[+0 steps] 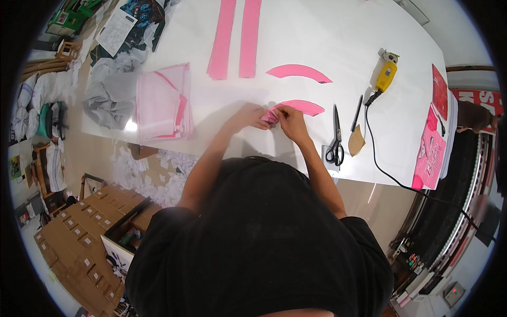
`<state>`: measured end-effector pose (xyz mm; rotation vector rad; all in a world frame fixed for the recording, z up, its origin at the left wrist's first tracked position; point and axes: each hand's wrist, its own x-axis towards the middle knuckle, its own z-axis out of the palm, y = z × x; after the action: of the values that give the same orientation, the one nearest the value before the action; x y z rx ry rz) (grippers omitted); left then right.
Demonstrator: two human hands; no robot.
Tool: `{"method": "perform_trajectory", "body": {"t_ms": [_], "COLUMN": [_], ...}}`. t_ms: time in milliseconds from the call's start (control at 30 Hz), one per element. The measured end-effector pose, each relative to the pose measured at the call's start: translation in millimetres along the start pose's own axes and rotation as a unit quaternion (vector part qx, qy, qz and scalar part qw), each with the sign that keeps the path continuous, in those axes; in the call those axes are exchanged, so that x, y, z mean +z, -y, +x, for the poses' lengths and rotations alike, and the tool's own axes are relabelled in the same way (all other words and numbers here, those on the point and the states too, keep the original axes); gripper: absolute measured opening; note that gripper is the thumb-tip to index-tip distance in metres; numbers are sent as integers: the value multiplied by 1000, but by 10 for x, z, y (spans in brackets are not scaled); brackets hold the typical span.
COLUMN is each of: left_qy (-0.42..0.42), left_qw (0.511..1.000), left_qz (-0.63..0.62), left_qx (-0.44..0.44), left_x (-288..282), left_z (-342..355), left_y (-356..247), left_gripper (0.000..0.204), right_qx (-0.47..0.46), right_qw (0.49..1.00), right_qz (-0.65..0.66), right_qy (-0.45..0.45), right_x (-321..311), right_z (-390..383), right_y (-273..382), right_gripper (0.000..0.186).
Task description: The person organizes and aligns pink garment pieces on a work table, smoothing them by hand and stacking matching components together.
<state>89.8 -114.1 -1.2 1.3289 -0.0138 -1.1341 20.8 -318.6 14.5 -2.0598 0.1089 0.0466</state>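
A curved pink fabric piece (303, 106) lies on the white table in front of me, its left end lifted and bunched. My left hand (252, 117) has its fingers closed on that end. From the right, my right hand (289, 119) pinches the same end, close beside the left. Just beyond lies a second curved pink piece (298, 72), flat and apart from my hands. Farther off are two long pink fabric strips (249, 42), side by side. Whether the held end is one layer or several I cannot tell.
Black scissors (336, 140), a dark pen-like tool (357, 112) and a brown paper pattern piece (357, 141) lie right. A yellow corded cutter (386, 74) stands beyond them. Left are stacked pale pink sheets (158, 105) and grey cloth (110, 98). Cardboard boxes (79, 248) stand behind me.
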Motion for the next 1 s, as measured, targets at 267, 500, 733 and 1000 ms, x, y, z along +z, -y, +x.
{"method": "perform_trajectory", "body": {"t_ms": [267,500,733,1000], "left_qy": [-59,-40,-24,-32], "left_qw": [996,997,998,999], "left_qz": [-45,-49,-49,-16], "left_qx": [-47,-33,-28,-20], "left_x": [55,-34,22,-51], "left_z": [-7,65,10,115], "left_y": [-93,43,-41,110], "left_gripper": [58,61,60,54], "right_qx": [-97,-97,-41,-122], "right_qw": [987,977,988,976], "right_qz": [-127,-187,-144,-179], "right_qy": [3,22,34,37], "right_x": [47,57,33,7], "right_z": [-15,-61,-8,-78], "right_y": [-77,36,0,54], "right_gripper": [15,12,15,16]}}
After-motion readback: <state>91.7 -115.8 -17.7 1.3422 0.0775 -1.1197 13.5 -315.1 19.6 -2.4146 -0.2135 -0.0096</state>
